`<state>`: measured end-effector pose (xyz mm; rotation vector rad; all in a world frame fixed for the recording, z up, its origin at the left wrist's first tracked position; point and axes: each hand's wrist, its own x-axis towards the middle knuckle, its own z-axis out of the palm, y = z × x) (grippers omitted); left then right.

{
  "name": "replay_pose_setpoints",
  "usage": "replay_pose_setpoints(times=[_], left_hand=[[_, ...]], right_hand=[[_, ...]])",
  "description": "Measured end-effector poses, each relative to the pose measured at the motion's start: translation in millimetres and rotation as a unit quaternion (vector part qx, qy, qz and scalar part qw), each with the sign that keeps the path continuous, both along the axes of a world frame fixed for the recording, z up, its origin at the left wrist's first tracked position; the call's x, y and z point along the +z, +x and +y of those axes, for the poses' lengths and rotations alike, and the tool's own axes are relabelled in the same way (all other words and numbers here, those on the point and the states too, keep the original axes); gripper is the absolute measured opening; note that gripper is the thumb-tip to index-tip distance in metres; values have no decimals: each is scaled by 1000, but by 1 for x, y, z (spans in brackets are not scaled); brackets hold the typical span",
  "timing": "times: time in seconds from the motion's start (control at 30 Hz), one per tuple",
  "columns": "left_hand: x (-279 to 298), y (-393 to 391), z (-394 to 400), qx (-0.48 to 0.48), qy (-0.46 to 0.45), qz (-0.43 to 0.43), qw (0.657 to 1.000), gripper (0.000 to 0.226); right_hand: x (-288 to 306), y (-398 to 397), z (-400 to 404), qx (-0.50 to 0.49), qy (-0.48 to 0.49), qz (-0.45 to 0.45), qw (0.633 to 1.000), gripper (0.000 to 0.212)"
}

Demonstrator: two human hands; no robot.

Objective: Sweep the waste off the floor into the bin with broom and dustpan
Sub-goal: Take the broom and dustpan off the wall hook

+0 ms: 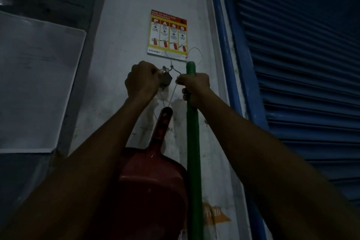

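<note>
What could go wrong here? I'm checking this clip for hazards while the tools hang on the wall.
The right hand grips the green broom handle and pinches its thin string; in the dim light the string may snag or slip. The red dustpan hangs close beside the broom handle, so pulling the broom could knock it down. The left hand works at a small wall fitting, which may pull loose.

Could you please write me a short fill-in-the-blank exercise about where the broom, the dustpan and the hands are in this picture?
1. The right hand grips a broom handle whose colour is ____.
2. The red dustpan hangs on the wall to the ____ of the broom handle.
3. The left hand holds a small dark ____ at the wall.
4. The poster above the hands explains how to use a fire ____.

Missing words: green; left; block; extinguisher
</note>
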<state>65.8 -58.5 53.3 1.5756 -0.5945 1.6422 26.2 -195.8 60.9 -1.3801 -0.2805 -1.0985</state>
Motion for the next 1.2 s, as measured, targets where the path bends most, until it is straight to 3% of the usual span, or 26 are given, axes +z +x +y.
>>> replay_pose_setpoints(times=[0.13, 0.37, 0.67, 0.93, 1.03, 1.2], left_hand=[[0, -16, -8, -27, -24, -43, 998, 25], [23, -27, -8, -183, -85, 62, 977, 15], [-19, -53, 0, -221, -13, 102, 970, 8], [-127, -94, -9, -257, -2, 120, 959, 15], [-181, -107, -14, -301, -36, 157, 940, 16], [-262, -145, -25, -349, -46, 210, 912, 14]], right_hand=[[-3, -4, 1, 6, -12, 7, 1000, 29], [10, -23, 6, 3, -15, -2, 1000, 31], [-33, -45, 0, 48, -12, 25, 998, 21], [-169, -87, -26, 200, -57, 82, 975, 20], [-243, -104, -42, 234, -71, 137, 960, 28], [-383, -132, -55, 249, -98, 210, 940, 23]])
